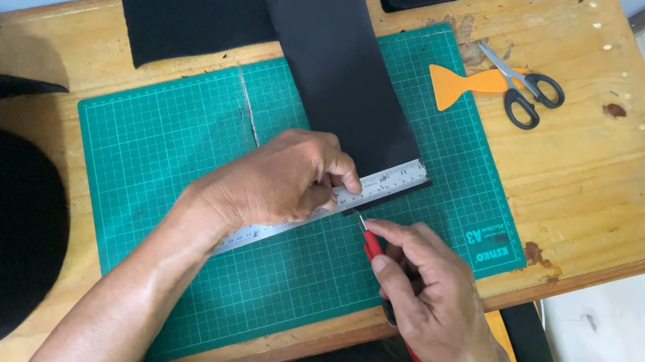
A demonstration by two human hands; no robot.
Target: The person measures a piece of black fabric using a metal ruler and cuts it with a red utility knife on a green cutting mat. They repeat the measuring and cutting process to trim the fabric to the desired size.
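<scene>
A green cutting mat (183,134) printed with a fine pale grid lies on a light wooden table (610,179) marked with small dark brown stains. On the mat are a plain matte black sheet (342,71) and a silver metal ruler (386,186) with fine dark markings, and a red-handled cutter (371,246) meets the ruler's edge. At the far side are black-handled scissors (528,89) with silver blades, an orange scraper (464,84), and a black fabric piece (205,5).
</scene>
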